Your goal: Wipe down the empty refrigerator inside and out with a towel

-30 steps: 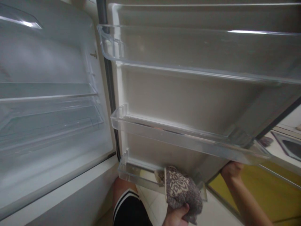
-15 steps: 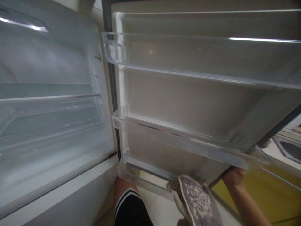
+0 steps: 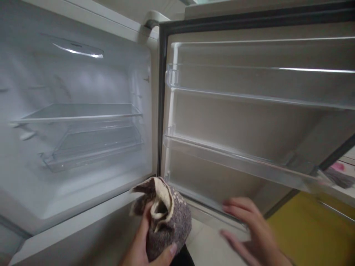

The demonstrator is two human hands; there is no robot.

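A bunched cloth [image 3: 173,221], purple-brown with a cream pattern and cream edge, is gripped in my left hand [image 3: 141,240] at the bottom middle. My fingers and thumb wrap round it, in front of the fridge's lower front edge. To the right, my right hand [image 3: 249,229] hangs open with thumb and fingers apart, slightly blurred, holding nothing. It is near the lowest bin of the open fridge door [image 3: 222,122]. Left of the door is the lit fridge compartment [image 3: 91,83] with a glass shelf [image 3: 88,111] and a clear tray [image 3: 97,147] beneath.
Clear plastic door bins [image 3: 235,159] jut from the inner door. A lamp [image 3: 80,51] is lit under the compartment's ceiling. A yellow cabinet front [image 3: 310,229] stands at the lower right, under a counter [image 3: 351,190] with items on it. Pale floor tiles [image 3: 208,240] lie below.
My right hand has let go of the door's lower edge and opened. The cloth has moved left and is now bunched in my left hand. The view has shifted left, showing more of the compartment.
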